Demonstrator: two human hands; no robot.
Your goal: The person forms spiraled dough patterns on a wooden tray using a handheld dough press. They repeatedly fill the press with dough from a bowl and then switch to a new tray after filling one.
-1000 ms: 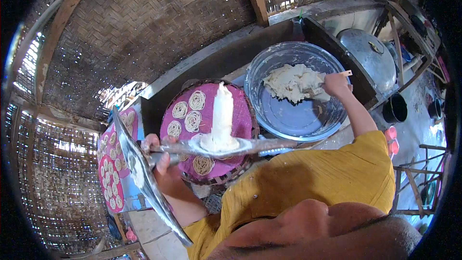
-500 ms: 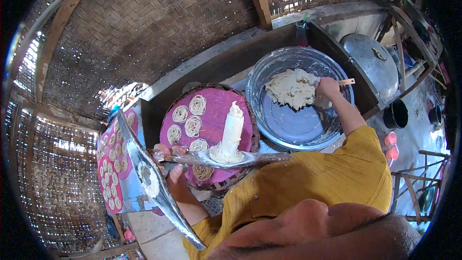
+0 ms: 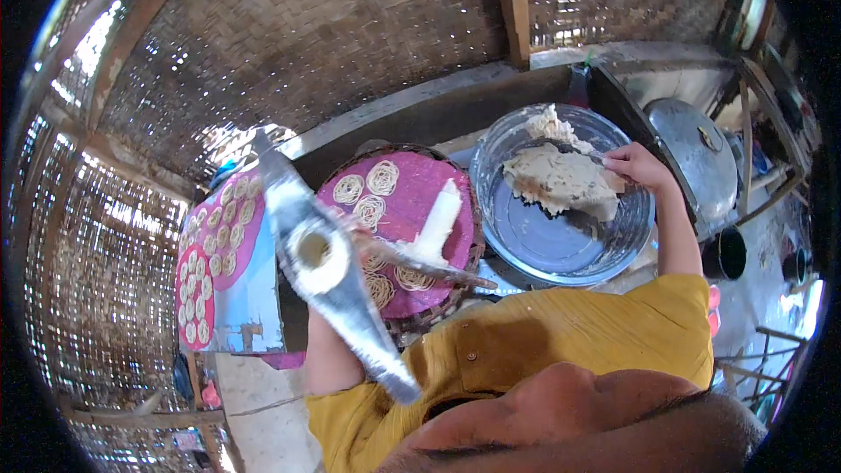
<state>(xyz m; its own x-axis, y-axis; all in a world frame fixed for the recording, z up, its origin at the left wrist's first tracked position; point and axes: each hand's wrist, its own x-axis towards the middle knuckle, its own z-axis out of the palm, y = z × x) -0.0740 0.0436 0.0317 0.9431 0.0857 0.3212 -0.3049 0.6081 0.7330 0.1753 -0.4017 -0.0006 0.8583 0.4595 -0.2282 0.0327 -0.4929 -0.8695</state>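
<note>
My left hand [image 3: 359,236], largely hidden, is closed around a noodle press. Its metal body [image 3: 357,298], a long bar with a round hole in the middle, tilts nearest to the camera. The separate wooden plunger bar [image 3: 462,276] points right, and its dough-coated white cylinder [image 3: 441,217] stands up from it. My right hand [image 3: 644,165] is shut on a wooden-handled utensil whose working end is hidden in the dough. Under it a big lump of pale dough [image 3: 556,177] lies in a wide metal basin [image 3: 526,267], with a ragged piece sticking up behind.
Below the press, a round tray with a pink sheet [image 3: 407,177] carries several noodle nests [image 3: 382,178]. More nests lie on pink sheets [image 3: 241,271] at the left. A large lidded metal pot [image 3: 692,153] and a black bucket [image 3: 725,252] stand at the right. A woven bamboo wall [image 3: 385,26] closes the back.
The press body has swung up and right, closer to the camera, while the plunger has tilted and dropped a little. My right hand has turned, and the dough lump has shifted forward in the basin.
</note>
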